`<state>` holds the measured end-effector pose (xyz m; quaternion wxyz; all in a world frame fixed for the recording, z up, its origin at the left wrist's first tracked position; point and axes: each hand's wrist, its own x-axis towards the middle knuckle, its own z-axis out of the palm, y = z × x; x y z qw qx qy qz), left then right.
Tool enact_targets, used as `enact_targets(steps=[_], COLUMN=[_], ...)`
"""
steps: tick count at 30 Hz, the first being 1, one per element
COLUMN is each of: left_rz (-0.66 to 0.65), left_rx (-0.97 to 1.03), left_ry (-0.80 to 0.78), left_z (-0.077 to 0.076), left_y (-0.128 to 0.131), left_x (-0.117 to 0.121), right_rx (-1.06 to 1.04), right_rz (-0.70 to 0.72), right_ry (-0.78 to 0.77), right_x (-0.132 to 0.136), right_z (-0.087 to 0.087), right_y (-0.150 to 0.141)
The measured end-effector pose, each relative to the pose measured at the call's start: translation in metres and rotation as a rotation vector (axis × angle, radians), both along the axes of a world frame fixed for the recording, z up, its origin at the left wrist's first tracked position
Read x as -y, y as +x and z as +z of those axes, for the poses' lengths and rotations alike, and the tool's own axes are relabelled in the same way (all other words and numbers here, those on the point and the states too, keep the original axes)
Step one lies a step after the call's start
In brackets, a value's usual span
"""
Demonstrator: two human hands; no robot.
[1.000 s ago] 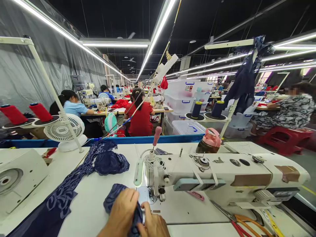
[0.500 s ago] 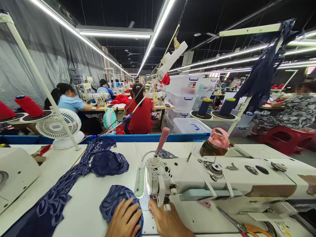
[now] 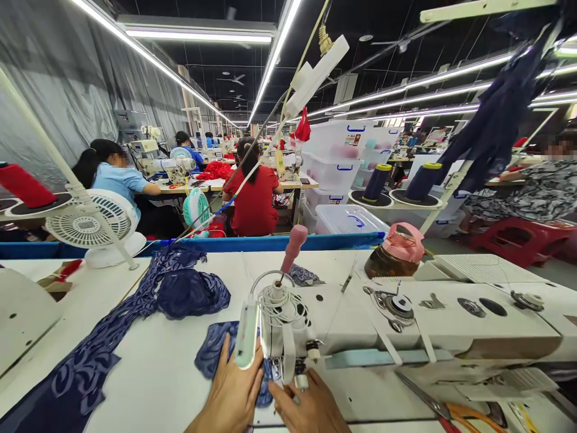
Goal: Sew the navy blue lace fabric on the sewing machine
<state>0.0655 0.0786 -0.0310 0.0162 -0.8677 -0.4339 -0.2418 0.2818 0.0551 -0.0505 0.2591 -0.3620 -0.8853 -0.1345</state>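
Under the needle area of the white sewing machine [image 3: 342, 319] lies a bunched navy patterned fabric piece [image 3: 211, 352]. My left hand [image 3: 237, 385] rests flat on it with fingers stretched forward, partly behind the machine's lamp [image 3: 247, 334]. Close by on the right, my right hand [image 3: 309, 406] has one finger reaching to the fabric edge beside the presser foot [image 3: 276, 367]. Its other fingers are apart and partly hidden behind the machine head. A pink-handled tool [image 3: 294, 248] stands upright on top of the machine head.
Another navy fabric heap [image 3: 192, 291] trails down the left of the white table [image 3: 153, 367]. Orange-handled scissors [image 3: 444, 409] lie at right under the machine arm. A pink-lidded jug [image 3: 394, 252] stands behind the machine. A white fan [image 3: 92, 225] and several co-workers are beyond.
My left hand has moved forward and right, bringing the fabric piece under the presser foot. The right hand has drawn back slightly from the needle area. The camera view has shifted a little.
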Motion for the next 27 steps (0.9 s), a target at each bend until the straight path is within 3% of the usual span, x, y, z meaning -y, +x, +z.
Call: enact_targets(steps=[4,8,14,19,22,27], left_rz=[0.031,0.028,0.042,-0.056,-0.088,-0.127], left_rx=[0.074,0.061,0.073,0.065,0.078,0.109], left_ry=[-0.045,-0.1,0.055,0.183,0.214,0.195], left_z=[-0.004,0.003,0.012,0.008,0.006,0.005], left_y=[0.009,0.01,0.006,0.007,0.007,0.001], left_x=[-0.007,-0.013,-0.01,0.007,0.015,0.024], right_rx=[0.003,-0.072,-0.078,-0.082,-0.07,-0.003], right_rz=[0.024,-0.026,-0.063,-0.123,-0.27,-0.617], right_ry=[-0.041,-0.117,-0.204,-0.166,-0.136,-0.091], right_x=[-0.001,0.005,0.013,0.015,0.012,0.005], right_z=[0.01,0.02,0.028,0.03,0.032,0.032], right_y=[0.005,0.001,0.0,-0.002,0.015,0.076])
